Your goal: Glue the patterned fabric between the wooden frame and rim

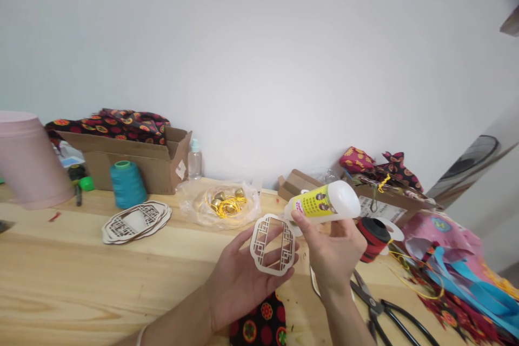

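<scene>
A pale wooden lattice frame (273, 244) with scalloped edges rests on the upturned palm of my left hand (243, 275), its fingers lying behind the cut-outs. My right hand (336, 254) is wrapped around a white glue bottle (343, 198) with a yellow label. The bottle is tilted on its side, its narrow end down by the frame's upper right edge; the tip is hard to make out. Beneath my left hand lies a dark patterned cloth (265, 319). Part of another pale piece (314, 283) shows behind my right wrist.
Stacked lattice frames (135, 221), a teal thread cone (127, 185) and a cardboard box (121, 165) of cloth are at left. Bells in a plastic bag (227, 203) lie mid-table. Black scissors (379, 305), a red-black thread spool (371, 240) and ribbons (466, 281) are at right.
</scene>
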`<state>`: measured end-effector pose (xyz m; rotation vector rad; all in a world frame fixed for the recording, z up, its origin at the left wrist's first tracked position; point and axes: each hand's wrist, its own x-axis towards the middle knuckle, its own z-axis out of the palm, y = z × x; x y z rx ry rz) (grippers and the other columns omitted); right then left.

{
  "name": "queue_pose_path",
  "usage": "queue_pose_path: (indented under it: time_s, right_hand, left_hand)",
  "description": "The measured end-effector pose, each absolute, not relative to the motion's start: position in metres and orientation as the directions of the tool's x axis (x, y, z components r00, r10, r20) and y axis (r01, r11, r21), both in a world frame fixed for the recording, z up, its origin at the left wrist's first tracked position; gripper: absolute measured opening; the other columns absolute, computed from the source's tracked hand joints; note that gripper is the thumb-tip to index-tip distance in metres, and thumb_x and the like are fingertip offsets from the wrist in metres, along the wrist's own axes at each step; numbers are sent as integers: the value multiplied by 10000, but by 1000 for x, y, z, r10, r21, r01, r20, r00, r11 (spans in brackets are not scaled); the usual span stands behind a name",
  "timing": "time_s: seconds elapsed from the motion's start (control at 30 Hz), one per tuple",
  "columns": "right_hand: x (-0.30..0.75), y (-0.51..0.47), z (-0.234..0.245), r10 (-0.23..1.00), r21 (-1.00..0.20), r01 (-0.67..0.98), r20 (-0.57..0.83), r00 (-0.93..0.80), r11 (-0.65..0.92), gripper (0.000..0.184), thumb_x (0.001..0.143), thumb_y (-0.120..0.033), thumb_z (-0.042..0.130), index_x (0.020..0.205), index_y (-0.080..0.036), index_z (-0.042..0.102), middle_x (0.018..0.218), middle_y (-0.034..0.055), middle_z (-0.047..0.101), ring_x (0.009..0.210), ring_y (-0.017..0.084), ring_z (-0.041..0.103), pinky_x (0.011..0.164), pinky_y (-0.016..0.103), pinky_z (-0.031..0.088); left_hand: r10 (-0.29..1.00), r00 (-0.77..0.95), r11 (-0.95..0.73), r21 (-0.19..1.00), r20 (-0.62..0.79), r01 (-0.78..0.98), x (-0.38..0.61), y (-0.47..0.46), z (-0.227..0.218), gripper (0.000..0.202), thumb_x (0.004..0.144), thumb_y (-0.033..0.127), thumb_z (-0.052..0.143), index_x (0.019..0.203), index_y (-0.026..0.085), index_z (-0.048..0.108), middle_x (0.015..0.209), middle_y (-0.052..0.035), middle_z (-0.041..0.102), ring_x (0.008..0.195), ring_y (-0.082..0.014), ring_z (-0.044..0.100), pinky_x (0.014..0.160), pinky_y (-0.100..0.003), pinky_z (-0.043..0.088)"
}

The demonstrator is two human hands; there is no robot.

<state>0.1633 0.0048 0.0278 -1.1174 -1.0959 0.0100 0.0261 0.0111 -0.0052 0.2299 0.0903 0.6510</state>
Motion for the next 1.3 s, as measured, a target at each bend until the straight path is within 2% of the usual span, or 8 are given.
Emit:
queue_pose_path:
  time_s: [0.63,0.9,1.1,1.3]
  right_hand:
    - [156,5,25,520,-721,478,693,500,502,299,579,-315,749,804,-144,651,792,88,695,720,243,643,669,401,523]
    - [160,4,27,478,-709,494,705,524,504,364,593,-297,744,905,-136,646,839,98,692,759,247,639,696,403,516]
    - [156,5,23,496,-703,487,711,498,518,309,598,-304,742,837,-133,646,816,100,691,730,244,641,681,408,523]
    - [160,7,24,473,-674,512,739,480,532,301,591,-298,749,827,-141,647,813,86,690,744,243,641,695,411,523]
  left_hand:
    - [615,788,770,220,-8,-599,27,12,-7,538,828,376,427,1287,104,359,1001,-170,616,948,-250,588,895,-352,360]
    - [623,782,758,233,17,-609,25,10,-6,484,837,382,412,1237,110,429,1038,-176,624,976,-252,585,941,-375,325]
    - [629,777,753,225,29,-618,27,11,-6,480,835,378,412,1225,99,445,999,-167,629,985,-258,576,919,-371,344]
    - [640,767,741,222,52,-633,24,12,-6,441,841,374,401,1165,100,523,1034,-182,633,1009,-259,571,961,-380,308]
